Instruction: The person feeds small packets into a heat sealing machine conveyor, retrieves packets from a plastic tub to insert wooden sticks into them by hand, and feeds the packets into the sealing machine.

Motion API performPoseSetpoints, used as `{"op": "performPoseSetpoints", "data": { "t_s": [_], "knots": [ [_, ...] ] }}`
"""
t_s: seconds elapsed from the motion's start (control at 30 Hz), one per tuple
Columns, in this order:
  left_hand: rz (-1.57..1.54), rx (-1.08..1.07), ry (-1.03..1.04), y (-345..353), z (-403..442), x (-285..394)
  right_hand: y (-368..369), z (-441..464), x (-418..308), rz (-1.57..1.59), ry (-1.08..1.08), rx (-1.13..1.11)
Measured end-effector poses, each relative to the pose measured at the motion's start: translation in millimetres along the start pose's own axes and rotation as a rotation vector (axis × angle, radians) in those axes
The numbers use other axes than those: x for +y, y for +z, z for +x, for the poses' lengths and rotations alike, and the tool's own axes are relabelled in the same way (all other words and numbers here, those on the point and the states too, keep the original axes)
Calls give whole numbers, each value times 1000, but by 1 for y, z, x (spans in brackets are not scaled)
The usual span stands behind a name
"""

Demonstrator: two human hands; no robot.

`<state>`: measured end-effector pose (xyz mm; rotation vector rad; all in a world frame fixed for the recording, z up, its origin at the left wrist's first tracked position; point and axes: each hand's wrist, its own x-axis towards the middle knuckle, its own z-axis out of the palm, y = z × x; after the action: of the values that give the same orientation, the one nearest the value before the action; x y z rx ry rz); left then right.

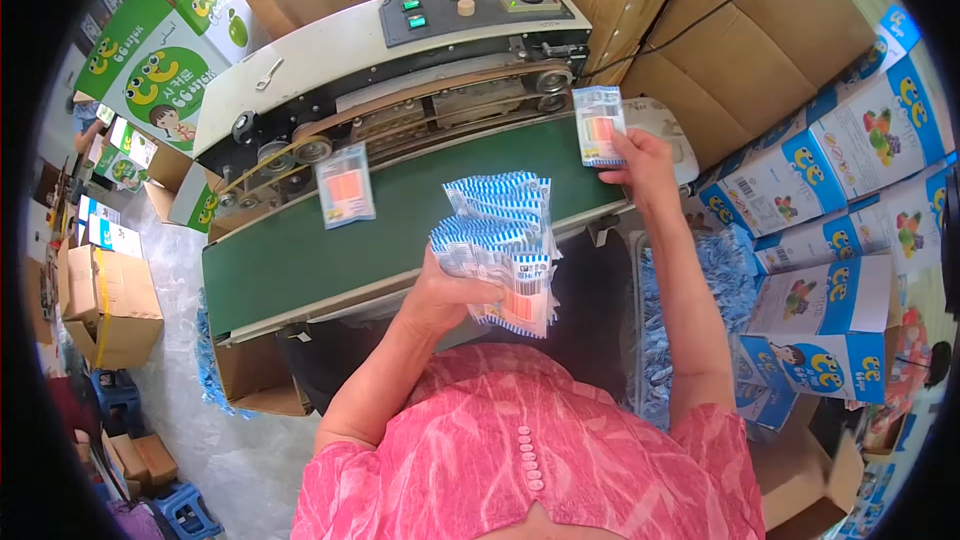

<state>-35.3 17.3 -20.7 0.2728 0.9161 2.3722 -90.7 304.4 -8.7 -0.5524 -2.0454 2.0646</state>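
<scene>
My left hand is closed around a thick stack of small blue-and-white striped packets, held in front of my chest. Out to the right, my right hand pinches the lower edge of a single packet with orange-pink contents, at the right end of a green conveyor belt. Another packet stands at the belt's left part, close to the rollers and drive bands of the sealing machine.
Blue-and-white cartons are piled on the right. Below them a bin holds many blue packets. Green cartons stand at the left, and a brown box sits on the floor. A black cable runs behind the machine.
</scene>
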Motion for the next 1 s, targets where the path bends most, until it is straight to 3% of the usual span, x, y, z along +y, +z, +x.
{"op": "performPoseSetpoints", "data": {
  "t_s": [0.27, 0.37, 0.4, 0.47, 0.77, 0.87, 1.0],
  "knots": [
    [-39, 70, 11, 2, -9, 5, 44, 6, -4, -180, -36, -136],
    [-45, 79, 8, -1, -8, 7, 47, -41, -31, -317, -286, -287],
    [-38, 73, 20, -1, -7, 6, 47, -56, -33, -315, -280, -285],
    [-28, 54, 47, -1, -3, 2, 51, -80, -34, -19, -109, -651],
    [-12, 45, -13, 3, -1, -5, 46, -90, -9, 116, -190, -531],
    [19, 72, -16, 4, 2, -6, 42, -93, -11, 321, -20, -478],
    [50, 30, 24, 6, 2, -6, 46, -104, -25, 172, 46, -508]
  ]
}}
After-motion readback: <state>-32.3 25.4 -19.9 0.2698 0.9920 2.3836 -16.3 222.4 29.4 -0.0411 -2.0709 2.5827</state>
